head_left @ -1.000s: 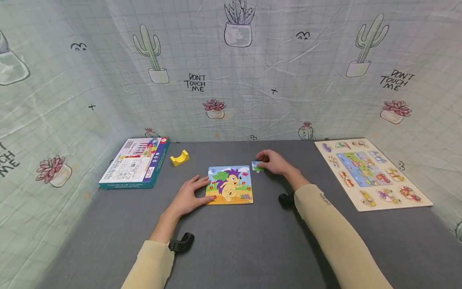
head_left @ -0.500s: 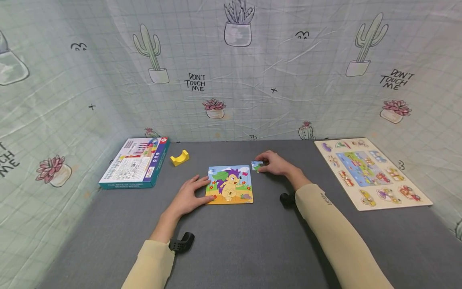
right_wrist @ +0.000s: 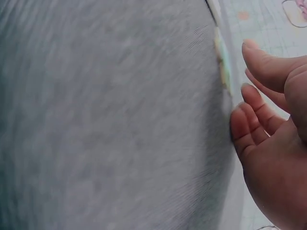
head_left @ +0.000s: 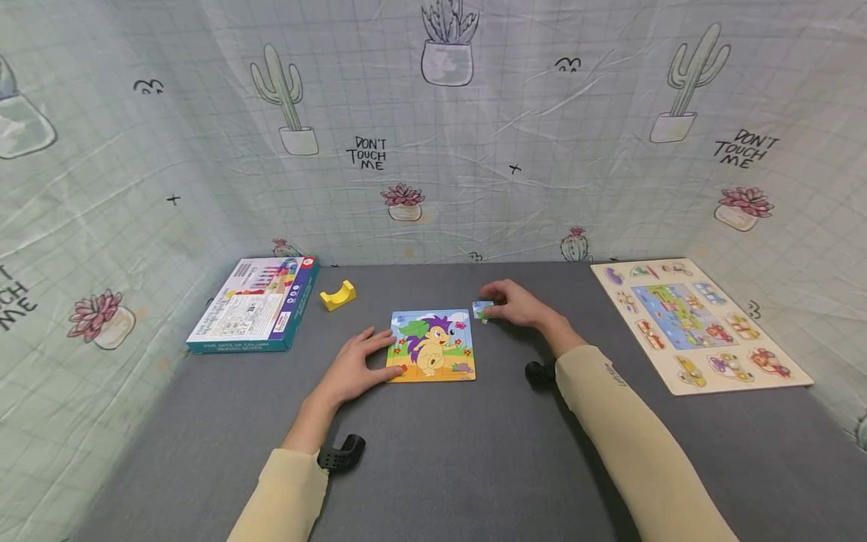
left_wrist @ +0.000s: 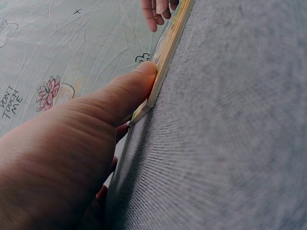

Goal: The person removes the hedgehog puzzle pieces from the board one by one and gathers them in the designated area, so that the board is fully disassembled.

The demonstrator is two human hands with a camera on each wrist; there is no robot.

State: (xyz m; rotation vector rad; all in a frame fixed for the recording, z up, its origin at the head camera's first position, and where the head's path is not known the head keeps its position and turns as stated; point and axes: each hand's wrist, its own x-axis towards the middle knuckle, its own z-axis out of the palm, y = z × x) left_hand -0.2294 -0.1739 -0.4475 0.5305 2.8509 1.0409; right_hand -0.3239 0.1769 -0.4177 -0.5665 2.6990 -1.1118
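One grey tabletop (head_left: 440, 467) lay before me, walled by cactus-print cloth (head_left: 332, 75) lettered "DON'T TOUCH ME"; I couldn't read the box (head_left: 247, 309)'s fine print. The left hand (head_left: 355, 367), fingers spread, rested on the left edge of the central hedgehog puzzle (head_left: 428, 354). The right hand (head_left: 518, 303), fingers loosely bent and parted, was beside a small piece (head_left: 480, 311); grey surface ran on rightward to the picture board (head_left: 664, 361)'s edge

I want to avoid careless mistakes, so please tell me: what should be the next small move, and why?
Probably pinch the small piece with the right grip: it is at the piece's right edge, but in the right wrist view its thumb and fingers stand apart. The left grip has its thumb on the hedgehog board.
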